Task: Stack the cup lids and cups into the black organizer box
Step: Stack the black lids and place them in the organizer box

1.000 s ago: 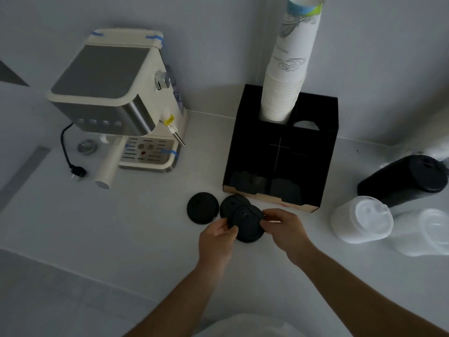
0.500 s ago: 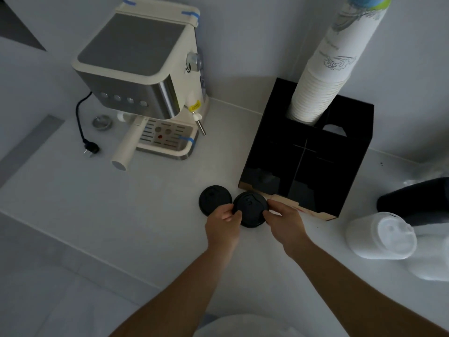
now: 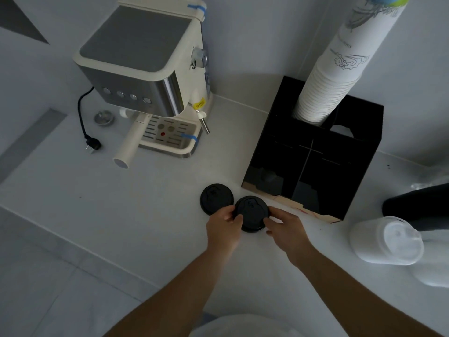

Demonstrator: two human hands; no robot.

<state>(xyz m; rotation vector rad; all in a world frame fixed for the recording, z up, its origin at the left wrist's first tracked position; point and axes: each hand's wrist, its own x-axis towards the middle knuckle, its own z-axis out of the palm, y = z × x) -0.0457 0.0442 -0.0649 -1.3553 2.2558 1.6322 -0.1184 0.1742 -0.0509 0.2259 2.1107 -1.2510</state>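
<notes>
I've got both hands on a black lid [image 3: 252,213] down on the white counter [image 3: 121,215], just in front of the near edge of the black organizer box [image 3: 313,164]. My left hand [image 3: 224,228] pinches its left rim, thumb over the top edge; my right hand [image 3: 285,229] has fingers curled against the right rim. So the lid sits squarely between the two grips, clamped from both sides, low on the counter; I can't tell if another lid lies nested under it, though the thick edge suggests a small stack. My guess is the two-sided hold is there to square the lids up before lifting them as one.

A second black lid [image 3: 216,198] lies flat just to the left, its rim touching or nearly touching the held one, and my left fingers rest right beside it. It looks like the next one to gather.

The box stands open toward me, divided into compartments; the far left slot already carries a tall stack of white paper cups [image 3: 340,66] leaning up out of it. The near compartments look dark, contents unclear.

Off to the right lie a white lidded stack [image 3: 386,242] on its side and a dark sleeve [image 3: 418,205] beyond it. The espresso machine [image 3: 143,76] sits far left, well apart.
</notes>
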